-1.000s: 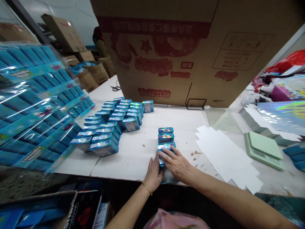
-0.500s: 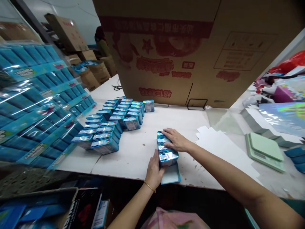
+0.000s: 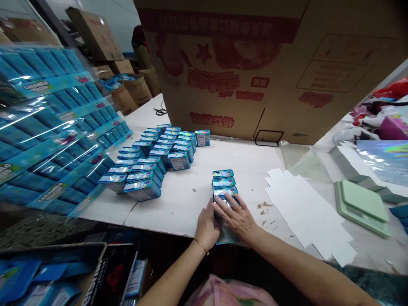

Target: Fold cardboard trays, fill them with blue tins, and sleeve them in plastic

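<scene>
A short row of small blue boxes (image 3: 223, 182) with shiny tops stands upright near the table's front edge. The front end of a blue tray (image 3: 227, 238) shows beneath my hands. My left hand (image 3: 208, 226) is closed against the row's left side, its thumb at the near end. Across the nearest boxes lies my right hand (image 3: 236, 216), fingers stretched out and spread over their tops; it partly hides them. To the left, a larger group of the same blue boxes (image 3: 143, 188) stands in close rows.
Plastic-wrapped blue display packs (image 3: 63, 114) are stacked at left. A big cardboard carton (image 3: 242, 97) blocks the back. White die-cut sheets (image 3: 302, 212) and a pale green scale (image 3: 361, 208) lie at right. Scissors (image 3: 160, 111) rest at the back; an open carton (image 3: 47, 272) is below left.
My right hand has slid from the far right side of the row toward me, onto the nearest boxes, uncovering the far ones. My left hand stays beside the row. The view has shifted slightly.
</scene>
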